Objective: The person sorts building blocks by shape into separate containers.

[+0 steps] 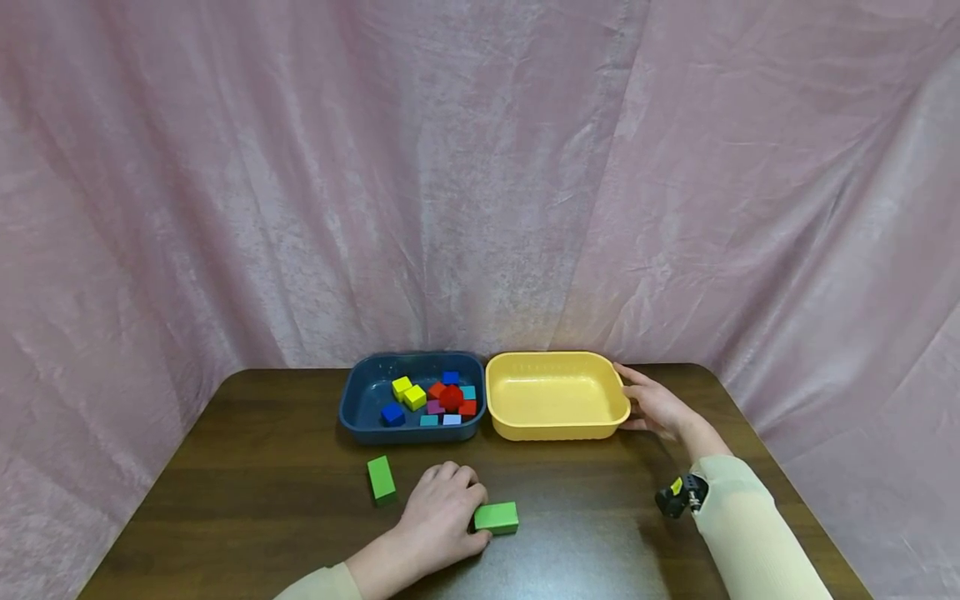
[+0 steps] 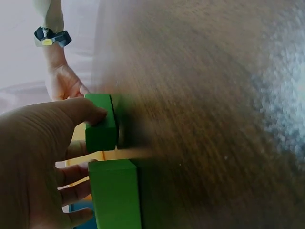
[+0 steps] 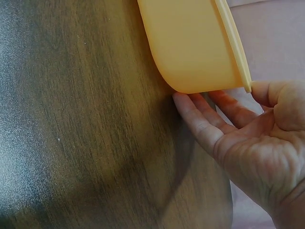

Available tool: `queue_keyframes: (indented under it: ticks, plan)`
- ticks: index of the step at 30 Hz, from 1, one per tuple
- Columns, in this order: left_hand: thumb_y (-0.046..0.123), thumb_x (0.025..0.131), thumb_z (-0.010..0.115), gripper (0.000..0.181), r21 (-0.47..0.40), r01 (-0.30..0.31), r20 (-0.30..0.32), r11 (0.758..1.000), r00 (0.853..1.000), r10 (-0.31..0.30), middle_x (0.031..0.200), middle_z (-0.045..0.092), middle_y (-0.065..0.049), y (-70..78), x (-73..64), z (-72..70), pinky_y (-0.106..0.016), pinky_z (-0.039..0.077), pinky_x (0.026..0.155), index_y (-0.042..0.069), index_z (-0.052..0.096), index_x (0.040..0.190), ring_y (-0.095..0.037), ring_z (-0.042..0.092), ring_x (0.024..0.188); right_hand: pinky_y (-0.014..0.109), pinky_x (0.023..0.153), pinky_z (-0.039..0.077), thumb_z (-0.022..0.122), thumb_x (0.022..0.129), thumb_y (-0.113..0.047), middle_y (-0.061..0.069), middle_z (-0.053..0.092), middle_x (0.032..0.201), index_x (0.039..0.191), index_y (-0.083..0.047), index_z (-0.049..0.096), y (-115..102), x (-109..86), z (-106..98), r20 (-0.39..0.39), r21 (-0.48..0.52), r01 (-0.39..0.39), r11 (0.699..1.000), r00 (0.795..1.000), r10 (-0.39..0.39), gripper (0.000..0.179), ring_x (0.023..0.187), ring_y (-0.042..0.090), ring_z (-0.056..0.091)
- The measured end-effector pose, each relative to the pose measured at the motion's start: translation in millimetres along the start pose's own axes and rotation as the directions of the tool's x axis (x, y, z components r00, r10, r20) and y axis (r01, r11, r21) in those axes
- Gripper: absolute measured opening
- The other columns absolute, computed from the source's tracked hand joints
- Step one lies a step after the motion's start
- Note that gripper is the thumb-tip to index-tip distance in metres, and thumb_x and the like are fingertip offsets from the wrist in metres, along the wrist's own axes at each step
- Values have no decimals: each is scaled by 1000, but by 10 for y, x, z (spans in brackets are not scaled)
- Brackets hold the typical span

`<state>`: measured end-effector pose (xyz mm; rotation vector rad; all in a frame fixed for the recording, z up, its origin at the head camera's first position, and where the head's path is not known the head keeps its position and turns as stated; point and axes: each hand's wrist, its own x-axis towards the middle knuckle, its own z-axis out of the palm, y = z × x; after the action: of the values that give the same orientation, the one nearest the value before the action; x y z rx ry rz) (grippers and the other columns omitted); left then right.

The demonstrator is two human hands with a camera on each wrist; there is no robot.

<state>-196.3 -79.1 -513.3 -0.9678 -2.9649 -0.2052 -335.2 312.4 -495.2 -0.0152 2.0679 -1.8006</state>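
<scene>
My left hand point(image 1: 438, 521) is at the near middle of the table, pinching a green block point(image 1: 497, 517) between thumb and index finger. In the left wrist view this block point(image 2: 101, 125) lies low by the wooden surface; whether it touches it I cannot tell. A second green block point(image 1: 381, 481) lies to the left of that hand, apart from it. At the right end of the yellow tray point(image 1: 557, 432), my right hand point(image 1: 660, 408) rests with fairly straight fingers against the wall. The right wrist view shows its thumb point(image 3: 263, 93) at the tray's rim.
A dark blue tray point(image 1: 363, 429) stands left of the yellow one, holding several blocks in yellow, blue, red, purple and lighter blue tones. Both trays are near the back edge of the brown wooden table point(image 1: 247, 467). A pink curtain point(image 1: 480, 167) hangs behind.
</scene>
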Motion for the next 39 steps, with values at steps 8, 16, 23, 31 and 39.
queue_keyframes:
  ticks: [8,16,23,31,39]
  plan:
    - [50,82,80,31,-68,10,-39,998,999,-13,107,59,6,-22,11,-40,-48,47,96,26,73,100,-18,51,103,58,99,50,34,111,-12,29,23,160,167,-18,5,6,-8,16,-12,5,-4,1000,1000,4,64,129,40,51]
    - [48,82,82,32,-90,-26,-173,996,985,10,108,60,5,-43,6,-154,-45,49,93,24,73,101,-18,52,103,59,99,50,33,111,-12,28,18,163,167,-18,4,2,-7,21,-13,8,-4,1000,1000,4,63,131,41,49]
    - [48,80,83,32,-112,-8,-252,994,968,-20,111,61,4,-65,25,-296,-42,48,90,24,72,99,-19,52,103,59,99,50,34,111,-12,31,27,158,167,-18,4,9,-1,14,-11,8,3,1000,1000,-3,64,126,40,54]
    - [45,79,84,31,-120,-6,-331,993,943,-34,108,61,5,-103,60,-432,-43,48,90,23,72,97,-19,53,100,58,98,50,35,111,-12,31,33,155,167,-18,6,19,1,-2,-13,0,11,1000,1000,-11,63,121,35,58]
    - [44,78,86,32,-124,7,-366,992,929,-52,109,62,4,-153,140,-567,-42,49,90,24,72,99,-20,54,101,57,97,51,33,111,-12,30,25,159,167,-17,7,9,0,1,-12,0,9,1000,1000,-9,62,125,37,55]
